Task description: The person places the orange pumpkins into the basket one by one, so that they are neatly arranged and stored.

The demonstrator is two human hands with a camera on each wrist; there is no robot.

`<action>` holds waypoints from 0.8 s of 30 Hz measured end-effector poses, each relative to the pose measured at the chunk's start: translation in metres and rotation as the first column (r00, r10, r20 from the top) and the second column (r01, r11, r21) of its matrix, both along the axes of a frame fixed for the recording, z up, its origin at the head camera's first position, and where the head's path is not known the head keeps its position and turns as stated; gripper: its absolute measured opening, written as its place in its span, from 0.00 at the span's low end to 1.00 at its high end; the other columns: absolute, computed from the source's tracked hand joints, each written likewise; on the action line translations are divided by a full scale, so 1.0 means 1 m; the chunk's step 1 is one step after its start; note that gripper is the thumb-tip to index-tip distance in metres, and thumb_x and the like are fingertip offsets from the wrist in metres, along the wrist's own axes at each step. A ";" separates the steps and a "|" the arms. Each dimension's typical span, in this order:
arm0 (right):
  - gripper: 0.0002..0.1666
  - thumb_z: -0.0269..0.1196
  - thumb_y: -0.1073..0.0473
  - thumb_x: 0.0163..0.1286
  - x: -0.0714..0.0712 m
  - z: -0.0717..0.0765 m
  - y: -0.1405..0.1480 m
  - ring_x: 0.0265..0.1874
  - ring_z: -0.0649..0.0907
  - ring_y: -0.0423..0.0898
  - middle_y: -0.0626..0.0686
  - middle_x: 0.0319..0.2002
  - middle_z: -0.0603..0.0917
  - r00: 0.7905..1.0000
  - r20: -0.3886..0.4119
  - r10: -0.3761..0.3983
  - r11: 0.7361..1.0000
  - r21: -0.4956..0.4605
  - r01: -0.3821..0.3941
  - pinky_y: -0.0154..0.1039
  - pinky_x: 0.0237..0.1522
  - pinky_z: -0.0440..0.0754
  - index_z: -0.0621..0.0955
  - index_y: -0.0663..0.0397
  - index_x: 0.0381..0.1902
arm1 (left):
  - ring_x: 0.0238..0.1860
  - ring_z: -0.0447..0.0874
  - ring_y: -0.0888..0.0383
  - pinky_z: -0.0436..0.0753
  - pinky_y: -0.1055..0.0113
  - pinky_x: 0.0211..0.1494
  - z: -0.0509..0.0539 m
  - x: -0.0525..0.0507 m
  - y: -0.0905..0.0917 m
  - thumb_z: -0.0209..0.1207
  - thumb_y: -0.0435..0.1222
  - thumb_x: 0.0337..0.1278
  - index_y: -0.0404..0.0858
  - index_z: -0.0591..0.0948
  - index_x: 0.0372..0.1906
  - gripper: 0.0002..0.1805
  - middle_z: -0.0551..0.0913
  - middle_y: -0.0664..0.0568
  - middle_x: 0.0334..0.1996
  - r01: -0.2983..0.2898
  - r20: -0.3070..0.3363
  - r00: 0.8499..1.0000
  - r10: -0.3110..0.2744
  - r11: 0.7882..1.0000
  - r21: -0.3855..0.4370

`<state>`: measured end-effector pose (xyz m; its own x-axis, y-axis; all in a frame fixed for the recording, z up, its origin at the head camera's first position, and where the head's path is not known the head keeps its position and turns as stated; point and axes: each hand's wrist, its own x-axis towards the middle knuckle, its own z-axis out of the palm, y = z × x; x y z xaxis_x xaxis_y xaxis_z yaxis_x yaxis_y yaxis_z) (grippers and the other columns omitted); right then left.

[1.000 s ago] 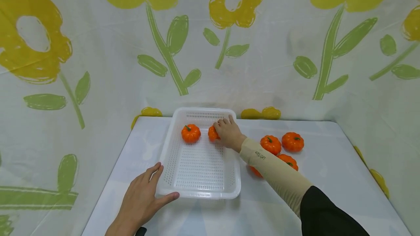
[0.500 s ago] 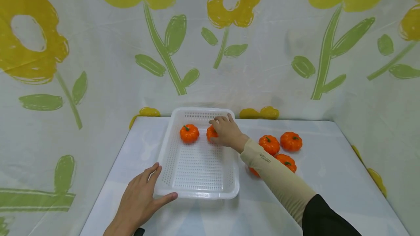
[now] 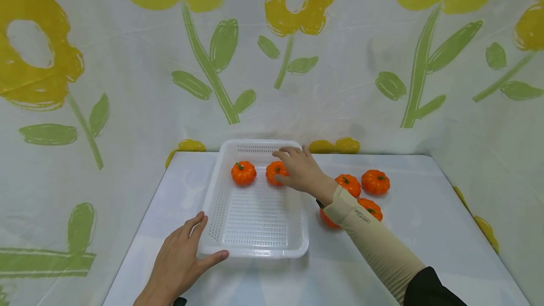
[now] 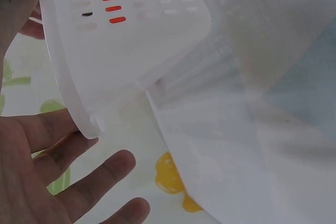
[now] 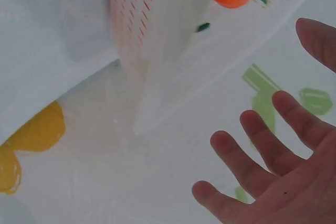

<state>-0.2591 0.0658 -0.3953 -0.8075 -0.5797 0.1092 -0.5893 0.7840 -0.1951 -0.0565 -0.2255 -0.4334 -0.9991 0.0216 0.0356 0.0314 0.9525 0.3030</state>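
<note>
A pale backdrop (image 3: 340, 89) printed with yellow flowers and green leaves rises beyond a white table (image 3: 429, 230). On the table lies a white perforated basket (image 3: 242, 252), its longer side running away from the person toward the backdrop. A beige sleeve (image 3: 380, 237) with black cloth above it slants in from the right, past the basket's right edge. At the basket's near left corner, the left hand (image 3: 180, 251) lies with its fingers straight and spread, some of them touching the rim, the thumb along the near edge. The right hand (image 3: 302, 170) reaches over the basket's far right part, fingers and thumb apart, with nothing gripped; whether a fingertip brushes the pumpkin below cannot be told. Six small orange pumpkins, rounded and with no clear long axis, come last. Two sit inside the basket's far half, side by side and slightly apart: the left inner pumpkin (image 3: 243, 174), and the right inner pumpkin (image 3: 274, 172), partly hidden by the right hand. Outside the basket, to its right, are four loose pumpkins (image 3: 376, 182), two of them partly covered by the sleeve. The key relation is this: from the right hand, that loose group lies rightward, away from the basket, and partly back toward the person; the right hand is much nearer to it, while the left hand is across the basket's width.
</note>
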 end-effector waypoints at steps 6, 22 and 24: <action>0.39 0.70 0.43 0.67 0.012 0.009 0.017 0.70 0.69 0.56 0.55 0.70 0.72 1.000 -0.009 0.015 0.996 -0.089 -0.016 0.62 0.75 0.56 0.72 0.49 0.72 | 0.65 0.71 0.35 0.70 0.35 0.67 -0.002 0.000 -0.001 0.59 0.77 0.43 0.33 0.70 0.73 0.63 0.68 0.41 0.73 0.000 -0.003 1.000 0.000 1.000 0.011; 0.42 0.71 0.46 0.67 0.033 0.013 0.113 0.67 0.71 0.60 0.57 0.70 0.71 0.995 0.022 -0.099 0.973 -0.208 0.102 0.62 0.68 0.69 0.70 0.52 0.73 | 0.63 0.73 0.35 0.72 0.37 0.65 -0.002 0.001 -0.002 0.60 0.76 0.44 0.33 0.71 0.72 0.61 0.69 0.43 0.71 0.023 -0.046 0.999 -0.022 0.999 0.026; 0.41 0.70 0.46 0.67 0.036 0.011 0.127 0.67 0.71 0.61 0.57 0.70 0.71 0.993 0.028 -0.114 0.967 -0.225 0.117 0.63 0.67 0.69 0.69 0.53 0.73 | 0.63 0.73 0.36 0.72 0.37 0.65 -0.002 0.002 -0.002 0.60 0.76 0.44 0.33 0.71 0.72 0.61 0.70 0.43 0.71 0.025 -0.051 0.998 -0.024 0.999 0.030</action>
<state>-0.2229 0.1924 -0.3839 -0.8698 -0.4443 0.2144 -0.4933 0.7812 -0.3825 -0.0549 -0.2276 -0.4356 -0.9952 0.0440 0.0872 0.0705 0.9416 0.3293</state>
